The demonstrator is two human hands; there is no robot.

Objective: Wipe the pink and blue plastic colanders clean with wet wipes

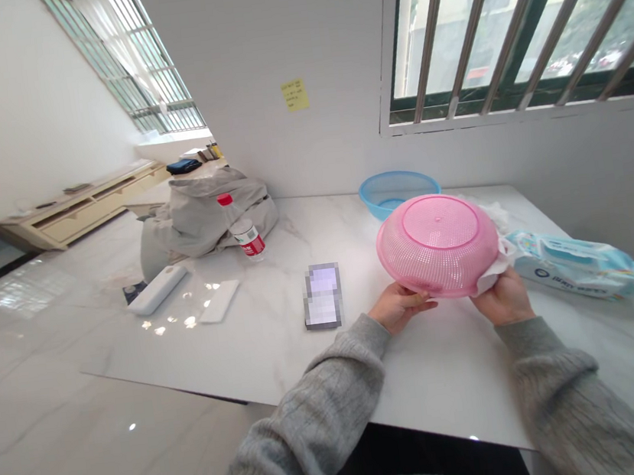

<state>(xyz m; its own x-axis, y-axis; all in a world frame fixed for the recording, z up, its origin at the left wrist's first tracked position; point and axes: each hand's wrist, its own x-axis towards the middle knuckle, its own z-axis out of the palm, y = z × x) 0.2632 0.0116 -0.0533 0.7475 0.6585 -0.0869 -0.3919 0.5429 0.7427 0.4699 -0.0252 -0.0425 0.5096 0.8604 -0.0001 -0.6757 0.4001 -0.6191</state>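
Observation:
A pink plastic colander (pixel 440 253) is held up over the table, its perforated base turned upward. My left hand (pixel 399 307) grips its rim at the near left, thumb and fingers closed on the edge. At the near right, my right hand (pixel 503 299) holds the rim together with a white wipe (pixel 495 274), which lies between hand and colander. Some of the right fingers are hidden behind the wipe and the rim. Just behind the pink colander stands a blue plastic basket (pixel 396 181), partly covered by it.
A pack of wet wipes (pixel 580 267) lies right of my right hand. Left of my hands is a phone (pixel 323 296). Farther left are a red-capped bottle (pixel 244 231), a grey cloth bag (pixel 192 214), a white case (pixel 158 290) and a white flat piece (pixel 219 302).

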